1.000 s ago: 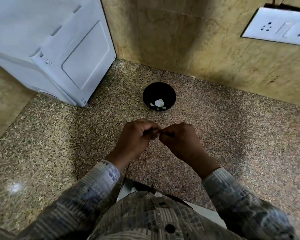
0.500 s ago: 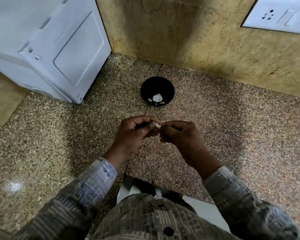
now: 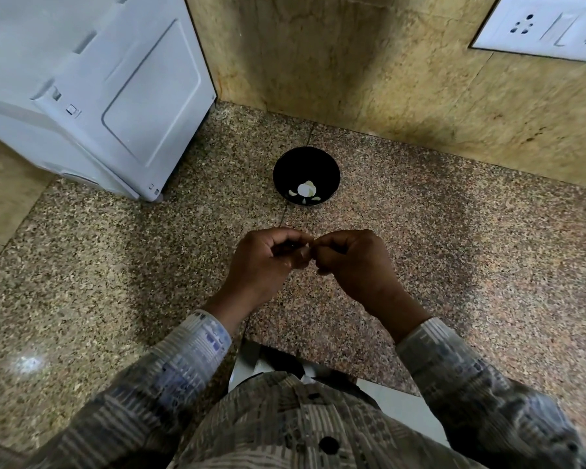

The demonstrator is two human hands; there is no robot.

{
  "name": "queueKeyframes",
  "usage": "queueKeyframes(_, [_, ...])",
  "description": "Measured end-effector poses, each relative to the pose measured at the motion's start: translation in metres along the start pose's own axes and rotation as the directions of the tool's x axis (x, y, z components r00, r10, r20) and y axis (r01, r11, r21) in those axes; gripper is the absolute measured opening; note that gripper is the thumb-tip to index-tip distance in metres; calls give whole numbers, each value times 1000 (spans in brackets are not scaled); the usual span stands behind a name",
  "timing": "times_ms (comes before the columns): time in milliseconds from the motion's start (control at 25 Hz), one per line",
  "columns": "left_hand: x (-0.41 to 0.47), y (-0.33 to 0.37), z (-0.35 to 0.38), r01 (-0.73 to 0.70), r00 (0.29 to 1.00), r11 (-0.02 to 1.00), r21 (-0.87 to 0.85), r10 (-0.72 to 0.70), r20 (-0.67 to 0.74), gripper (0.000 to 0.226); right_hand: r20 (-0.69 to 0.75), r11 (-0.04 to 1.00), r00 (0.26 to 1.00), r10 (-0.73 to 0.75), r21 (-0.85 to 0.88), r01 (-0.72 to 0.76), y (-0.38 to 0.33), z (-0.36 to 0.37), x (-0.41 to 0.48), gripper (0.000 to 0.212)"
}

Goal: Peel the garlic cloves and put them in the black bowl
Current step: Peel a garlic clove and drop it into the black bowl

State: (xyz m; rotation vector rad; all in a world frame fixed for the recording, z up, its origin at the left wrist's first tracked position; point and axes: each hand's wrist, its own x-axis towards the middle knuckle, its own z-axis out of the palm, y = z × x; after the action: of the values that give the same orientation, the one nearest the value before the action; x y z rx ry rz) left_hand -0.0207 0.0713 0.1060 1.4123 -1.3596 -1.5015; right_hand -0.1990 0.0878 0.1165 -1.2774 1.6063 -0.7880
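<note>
Granite, speckled and brown, makes up the counter point(image 3: 454, 265) that fills most of the view. A tan tiled wall point(image 3: 352, 79) rises behind it from 11 to 2 o'clock. A white appliance point(image 3: 99, 96) stands at 10 o'clock, and a white socket plate point(image 3: 548, 25) sits on the wall at 1 o'clock.

The person's patterned sleeves come up from 6 o'clock to the two hands, which meet just below the middle of the view. The left hand point(image 3: 268, 262) and the right hand point(image 3: 356, 265) are both curled, their fingertips pressed together. Between them they pinch a small pale garlic clove point(image 3: 306, 248), of which only a sliver shows. How much skin is left on it cannot be told, since the fingers cover most of it.

The black bowl point(image 3: 305, 160) stands on the counter at 12 o'clock from the hands, apart from them and short of the wall. In its bottom lie a few pale pieces point(image 3: 306, 190). They look like peeled cloves, perhaps with bits of skin, though they are too small to count with certainty.

Judging from this, the task is under way but not done. Some garlic is already in the bowl, and one clove is in the fingers, apparently being peeled. That clove has yet to be stripped and dropped into the bowl. No unpeeled cloves or loose skins show on the counter, so whether more remain is unknown; any others would have to be inside the closed hands or outside the view.
</note>
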Motion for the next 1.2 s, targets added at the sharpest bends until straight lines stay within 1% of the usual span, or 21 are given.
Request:
queueKeyframes(80, [0,0,1,46,999,988,-144,-47,-8,19,-4,996,1000,11,92,-10,0,1,0,12])
queueKeyframes(160, [-1,2,1,96,995,948,-303,-97,10,17,6,966,999,33,255,-34,2,5,-3,14])
queueKeyframes(240, [1,2,2,147,989,901,-407,-141,45,16,13,931,999,42,363,-44,5,9,-4,15])
queueKeyframes(320, [1,3,3,185,983,864,-469,-171,73,15,20,914,999,36,403,-41,9,13,-5,16])
queueKeyframes(480, [1,5,6,258,965,749,-610,-224,133,14,28,890,998,50,452,-58,12,17,-8,18])
queueKeyframes(560, [3,4,4,271,961,725,-633,-244,133,14,12,898,999,50,436,-50,8,15,-9,17])
queueKeyframes(600, [4,3,3,271,960,729,-629,-250,125,15,-5,912,999,50,409,-43,7,13,-9,14])
queueKeyframes(680, [6,1,0,259,964,770,-583,-248,100,15,-28,931,998,60,362,-46,2,9,-8,9])
queueKeyframes(800, [8,2,-3,230,972,847,-480,-223,71,13,-10,949,995,95,304,-88,-3,7,-7,9])
queueKeyframes(880, [10,3,-5,226,974,878,-421,-207,93,12,25,956,994,111,270,-114,-6,6,-5,9])
queueKeyframes(960, [12,3,-10,242,970,886,-396,-205,134,13,49,959,993,111,255,-120,-9,6,-4,8])
queueKeyframes(1080, [15,4,-15,305,952,836,-456,-248,180,18,41,966,996,80,243,-88,-10,7,-1,8])
queueKeyframes(1200, [16,6,-16,392,920,716,-577,-302,249,23,47,963,999,4,268,-17,-7,11,2,3])
